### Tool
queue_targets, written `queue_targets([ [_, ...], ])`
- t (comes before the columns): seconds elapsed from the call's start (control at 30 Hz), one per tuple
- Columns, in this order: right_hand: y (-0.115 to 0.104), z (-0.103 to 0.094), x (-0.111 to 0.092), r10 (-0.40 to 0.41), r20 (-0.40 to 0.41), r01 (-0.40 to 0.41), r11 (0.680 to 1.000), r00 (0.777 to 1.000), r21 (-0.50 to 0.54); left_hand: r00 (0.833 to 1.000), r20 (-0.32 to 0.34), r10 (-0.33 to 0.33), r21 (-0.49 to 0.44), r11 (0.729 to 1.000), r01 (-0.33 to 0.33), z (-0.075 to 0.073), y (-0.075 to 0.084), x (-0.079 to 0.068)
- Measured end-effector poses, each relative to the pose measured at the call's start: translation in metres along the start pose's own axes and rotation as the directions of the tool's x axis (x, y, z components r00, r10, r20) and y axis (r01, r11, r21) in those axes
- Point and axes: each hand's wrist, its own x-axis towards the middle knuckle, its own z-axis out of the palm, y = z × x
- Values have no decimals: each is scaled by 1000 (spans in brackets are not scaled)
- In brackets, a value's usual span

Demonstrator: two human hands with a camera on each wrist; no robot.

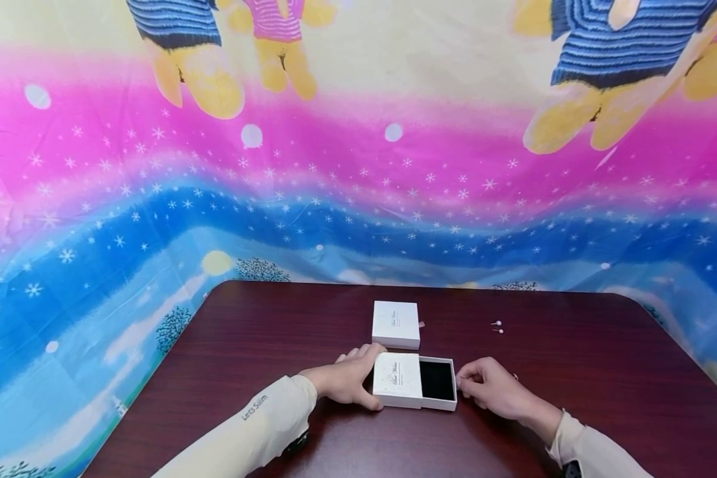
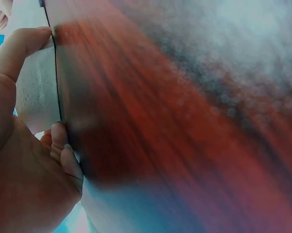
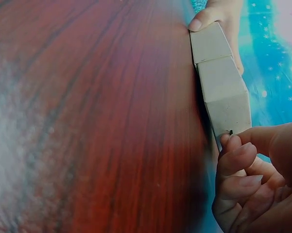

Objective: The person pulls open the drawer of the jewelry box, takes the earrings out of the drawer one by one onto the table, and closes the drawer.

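A white slide-out gift box (image 1: 397, 378) with printed script lies on the table, its drawer (image 1: 439, 403) pulled partway out to the right. Black lining shows inside the drawer. My left hand (image 1: 349, 380) grips the outer sleeve at its left end, thumb on the near side and fingers toward the far side. At the drawer's right end, my right hand (image 1: 496, 388) pinches the pull tab between thumb and forefinger; the fingertips hide most of it. The right wrist view shows a small dark slot (image 3: 231, 131) in the drawer's end face, right at these fingertips.
A second white box (image 1: 396, 324) with a small pinkish tab (image 1: 421, 324) sits just behind the first. Two small stud earrings (image 1: 498, 323) lie farther right. Another tiny shiny piece (image 1: 516, 376) shows beside my right hand. A patterned cloth (image 1: 358, 199) hangs behind the dark red table (image 1: 275, 318).
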Motion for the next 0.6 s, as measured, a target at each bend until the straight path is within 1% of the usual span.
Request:
queue_targets([
  [0.13,0,0,0,-2,-1,2,1000,1000,-4,1000,0,0,-4,1000,0,0,0,0],
  [0.37,-1,0,0,23,-2,-23,1000,1000,-9,1000,2,-1,-8,1000,1,1,-1,1],
  [0.6,-1,1,1,30,-9,-30,999,1000,-23,1000,1,0,-11,1000,0,1,-1,1],
])
